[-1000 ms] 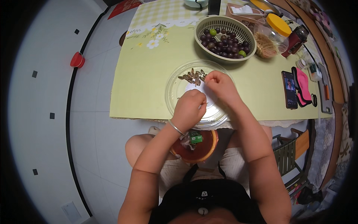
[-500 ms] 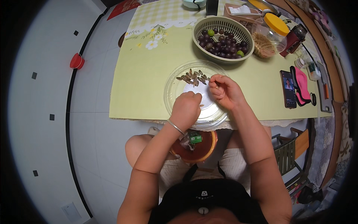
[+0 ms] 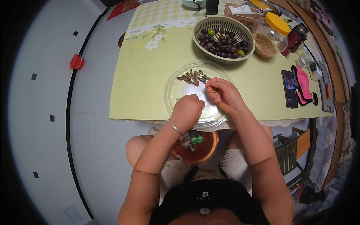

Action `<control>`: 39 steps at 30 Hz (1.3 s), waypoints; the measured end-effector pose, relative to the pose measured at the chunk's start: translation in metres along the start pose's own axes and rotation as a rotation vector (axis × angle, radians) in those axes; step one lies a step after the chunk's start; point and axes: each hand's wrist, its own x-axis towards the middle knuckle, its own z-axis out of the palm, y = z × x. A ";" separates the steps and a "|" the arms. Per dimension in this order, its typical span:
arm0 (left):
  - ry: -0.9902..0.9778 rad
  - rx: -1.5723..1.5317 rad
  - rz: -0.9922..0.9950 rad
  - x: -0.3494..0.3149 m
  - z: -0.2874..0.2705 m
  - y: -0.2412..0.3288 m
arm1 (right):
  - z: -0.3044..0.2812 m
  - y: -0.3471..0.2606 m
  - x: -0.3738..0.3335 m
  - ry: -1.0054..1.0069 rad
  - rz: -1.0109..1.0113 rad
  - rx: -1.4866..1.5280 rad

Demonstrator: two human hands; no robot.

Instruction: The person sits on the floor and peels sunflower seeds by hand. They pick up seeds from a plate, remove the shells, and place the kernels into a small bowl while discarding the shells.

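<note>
A clear round plastic lid or shallow plate [image 3: 173, 95] lies near the table's front edge. On its far side is a loose pile of brown, elongated seeds [image 3: 193, 78], resembling sunflower seeds. My left hand [image 3: 186, 111], with a silver bangle at the wrist, is curled closed over the plate's near left part; what its fingertips pinch is hidden. Over the right side, my right hand [image 3: 225, 95] is closed with bent fingers, and a small pale-brown seed [image 3: 215, 90] shows among them. The two hands are close together but apart.
Beyond the plate stands a basket [image 3: 196, 40] of dark grapes. Right of it are a yellow-lidded jar [image 3: 266, 41] and a dark red flask [image 3: 296, 39]. A phone [image 3: 289, 89] lies beside a pink-and-black item [image 3: 303, 84]. Below the table edge sits a reddish-brown bin [image 3: 204, 150].
My right hand has shifted slightly left and nearer, turning so a seed shows among its fingers. My left hand has drawn slightly nearer; the seed seen beside its thumb earlier no longer shows there.
</note>
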 end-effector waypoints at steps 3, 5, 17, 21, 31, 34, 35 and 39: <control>-0.006 0.016 -0.012 0.000 -0.001 0.002 | 0.001 0.003 0.000 0.004 -0.006 -0.018; 0.001 0.015 -0.054 0.000 0.000 0.001 | 0.001 0.003 0.000 0.003 -0.007 -0.028; 0.421 -0.391 -0.092 0.009 -0.029 0.015 | 0.016 0.024 0.000 0.015 0.071 0.165; 0.457 -0.269 0.040 0.008 -0.020 0.011 | 0.018 0.039 0.003 0.036 0.200 0.436; 0.697 -0.672 -0.189 0.001 -0.052 -0.003 | -0.006 0.024 0.005 -0.417 0.033 0.713; 0.676 -0.711 -0.196 0.000 -0.052 -0.008 | 0.008 0.031 0.005 -0.138 -0.010 0.704; 0.661 -0.708 -0.194 0.001 -0.052 -0.008 | 0.004 0.033 0.005 -0.270 0.009 0.773; 0.595 -0.612 -0.186 -0.001 -0.053 -0.003 | 0.022 0.019 -0.006 -0.334 -0.043 0.657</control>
